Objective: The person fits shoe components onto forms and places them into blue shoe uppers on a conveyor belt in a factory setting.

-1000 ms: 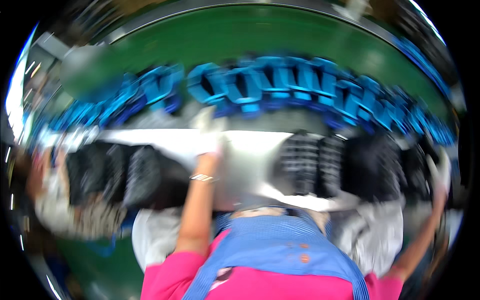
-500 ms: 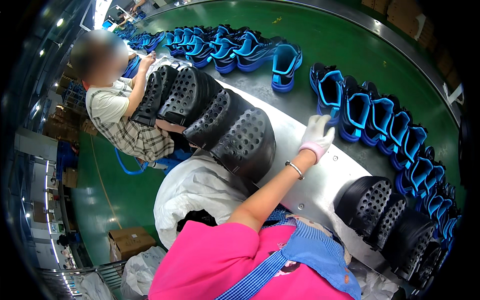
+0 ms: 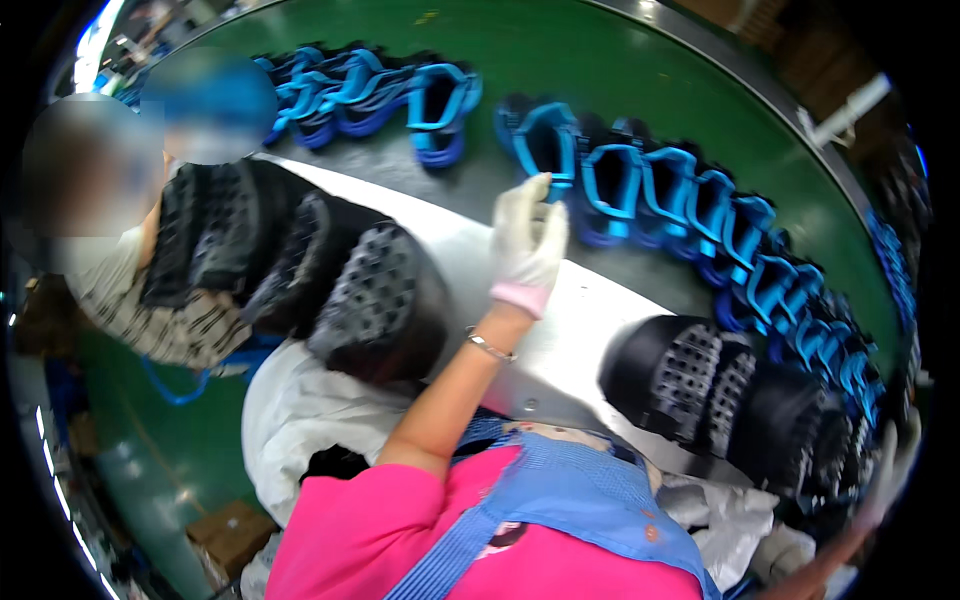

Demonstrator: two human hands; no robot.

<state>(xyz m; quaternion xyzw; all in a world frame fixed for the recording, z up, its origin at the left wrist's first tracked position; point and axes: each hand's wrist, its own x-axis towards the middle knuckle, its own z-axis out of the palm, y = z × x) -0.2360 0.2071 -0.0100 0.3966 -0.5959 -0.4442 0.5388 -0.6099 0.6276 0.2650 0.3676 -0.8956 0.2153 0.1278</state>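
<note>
My left hand (image 3: 530,235), in a white glove with a pink cuff, reaches over the bench with its fingers apart. Its fingertips are at the heel of a black and blue shoe (image 3: 546,150), whose bright blue collar faces me; whether they touch it is unclear. At the far right edge my right hand (image 3: 892,465), also pale-gloved, is smeared by motion beside the row of shoes, so its fingers cannot be made out. Black rounded pieces full of holes (image 3: 370,290) stand left of my left forearm. More such black pieces (image 3: 690,375) stand to its right.
Shoes (image 3: 660,185) line the far side of a curving grey belt, with another group (image 3: 440,110) farther left. A silver bench top (image 3: 550,340) lies before me. Two people (image 3: 110,290) are at the left. A white sack (image 3: 290,400) and a cardboard box (image 3: 230,535) are lower left.
The view has swung, shifting the bench and shoes leftward in the picture. My left hand stays by the same shoe heel. My right hand has come into view at the right edge.
</note>
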